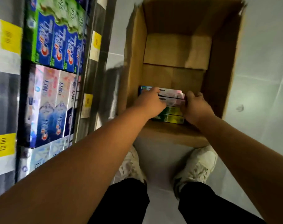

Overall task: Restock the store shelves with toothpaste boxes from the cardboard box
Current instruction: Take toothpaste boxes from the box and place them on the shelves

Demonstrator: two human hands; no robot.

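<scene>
An open cardboard box (134,50) stands on the floor in front of me. At its near end lie several toothpaste boxes: pink ones (171,94) on top of the row, green ones (173,118) closest to me. Both hands reach down into the box. My left hand (149,102) curls over the left end of the pink toothpaste boxes. My right hand (196,109) grips their right end. The far part of the cardboard box floor is bare.
Store shelves (95,65) run along the left, stocked with blue-green toothpaste boxes (57,44) above and pink-blue ones (47,107) below, with yellow price tags (10,39) on the rails. My white shoes (197,165) stand on grey floor tiles (263,65) just behind the box.
</scene>
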